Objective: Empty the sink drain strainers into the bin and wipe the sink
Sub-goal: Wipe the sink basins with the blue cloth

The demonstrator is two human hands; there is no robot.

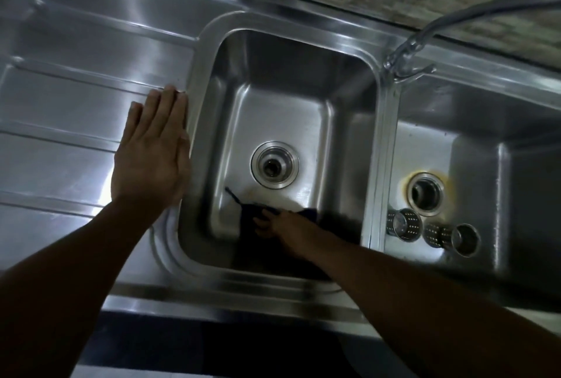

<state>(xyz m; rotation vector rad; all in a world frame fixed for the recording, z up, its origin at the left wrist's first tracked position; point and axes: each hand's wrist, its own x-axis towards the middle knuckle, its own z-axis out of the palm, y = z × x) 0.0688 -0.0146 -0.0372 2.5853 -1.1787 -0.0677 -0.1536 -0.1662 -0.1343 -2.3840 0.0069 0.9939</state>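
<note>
The right hand [274, 224] pressed a dark cloth [252, 210] against the left basin's [282, 110] near wall. The left hand [151, 153] lay flat, fingers extended, on the drainboard [76, 104] beside the basin's edge. Two strainers [405, 223] [452, 238] lay on their sides in the right basin [485, 141], near its open drain [425, 192]; a tap [406, 53] stood behind.

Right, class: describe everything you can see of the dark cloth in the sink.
The cloth is dark, navy or black, soft and crumpled. It lies on the floor of the left basin, in front of the open drain and near the front wall. The right hand presses on it, fingers spread over its middle. One thin corner points up-left toward the drain. Shadow hides its near edge, so its full outline cannot be told.
</note>
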